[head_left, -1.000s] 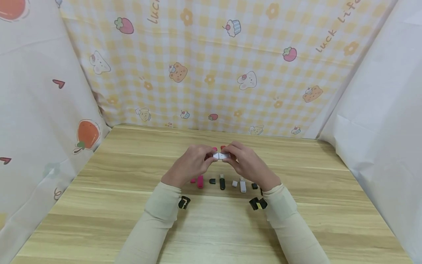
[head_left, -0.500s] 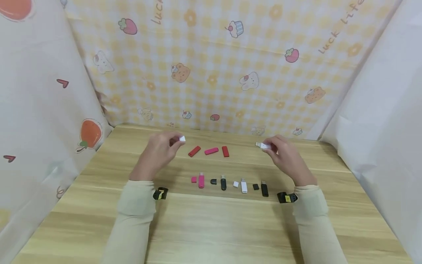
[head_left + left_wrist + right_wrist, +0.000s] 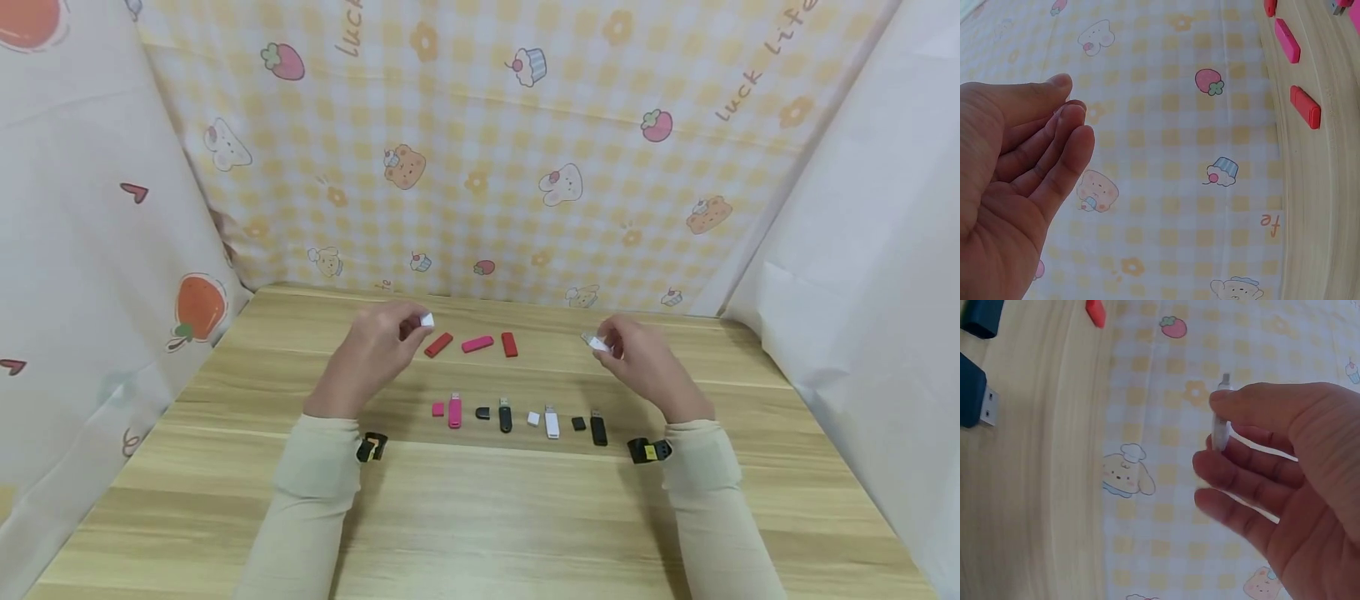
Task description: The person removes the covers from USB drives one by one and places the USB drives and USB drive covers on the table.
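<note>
In the head view my left hand (image 3: 375,348) pinches a small white cap (image 3: 427,320) between thumb and finger, above the back left of the table. That cap is hidden behind the fingers in the left wrist view. My right hand (image 3: 641,360) holds a white USB stick (image 3: 1221,428) above the back right, its metal plug bare and pointing away from the palm. Between the hands lie a red stick (image 3: 438,345), a pink stick (image 3: 477,343) and another red stick (image 3: 510,344), all capped.
Nearer me is a row of uncapped USB sticks, each with its cap at its left: pink (image 3: 455,412), dark (image 3: 506,416), white (image 3: 552,422) and black (image 3: 598,429). A patterned cloth (image 3: 480,150) rises behind the wooden table (image 3: 480,517).
The hands were together with the white cap and stick end to end; they have since moved apart, cap left, stick right. Over the last half second the stick has tilted slightly.
</note>
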### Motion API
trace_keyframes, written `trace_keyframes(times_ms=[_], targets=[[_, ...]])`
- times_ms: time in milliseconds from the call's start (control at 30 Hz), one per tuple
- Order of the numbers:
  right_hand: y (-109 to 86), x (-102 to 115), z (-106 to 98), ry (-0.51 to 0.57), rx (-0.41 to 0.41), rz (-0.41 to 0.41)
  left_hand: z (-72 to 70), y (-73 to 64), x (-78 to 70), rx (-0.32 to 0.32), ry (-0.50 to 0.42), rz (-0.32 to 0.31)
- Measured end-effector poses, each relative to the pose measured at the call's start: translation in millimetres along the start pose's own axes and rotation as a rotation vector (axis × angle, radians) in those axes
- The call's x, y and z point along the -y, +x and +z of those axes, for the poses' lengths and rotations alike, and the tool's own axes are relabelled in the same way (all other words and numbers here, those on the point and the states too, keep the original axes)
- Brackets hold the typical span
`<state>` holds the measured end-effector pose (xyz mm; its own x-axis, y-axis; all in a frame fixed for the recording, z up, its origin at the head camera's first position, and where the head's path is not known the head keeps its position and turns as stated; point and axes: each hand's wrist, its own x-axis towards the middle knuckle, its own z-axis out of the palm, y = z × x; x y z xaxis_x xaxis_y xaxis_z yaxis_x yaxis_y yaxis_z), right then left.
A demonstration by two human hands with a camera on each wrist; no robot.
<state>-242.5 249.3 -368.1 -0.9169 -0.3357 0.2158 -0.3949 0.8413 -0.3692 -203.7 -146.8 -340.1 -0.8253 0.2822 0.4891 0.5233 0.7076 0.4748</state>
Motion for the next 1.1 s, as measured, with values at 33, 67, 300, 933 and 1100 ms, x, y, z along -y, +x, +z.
trace_keyframes(times_ms=[33, 67, 300, 933, 1100], targets=[[0.1, -0.3, 1.3, 0.001, 0.014, 0.013, 0.3, 0.1, -0.5, 0.002, 0.001, 0.0], [0.1, -0.6, 2.7, 0.004, 0.029, 0.022, 0.6, 0.2, -1.0, 0.005, 0.001, -0.001], [-1.1, -3.3, 12.2, -0.008, 0.106, 0.043, 6.4, 0.3, -5.1, 0.013, 0.006, 0.018], [-4.4, -10.6, 38.7, 0.041, 0.402, 0.157, 20.4, 1.9, -8.2, 0.047, 0.024, 0.077], [-3.7, -10.1, 42.2, 0.019, 0.428, 0.17, 22.7, 1.7, -7.6, 0.041, 0.021, 0.095]])
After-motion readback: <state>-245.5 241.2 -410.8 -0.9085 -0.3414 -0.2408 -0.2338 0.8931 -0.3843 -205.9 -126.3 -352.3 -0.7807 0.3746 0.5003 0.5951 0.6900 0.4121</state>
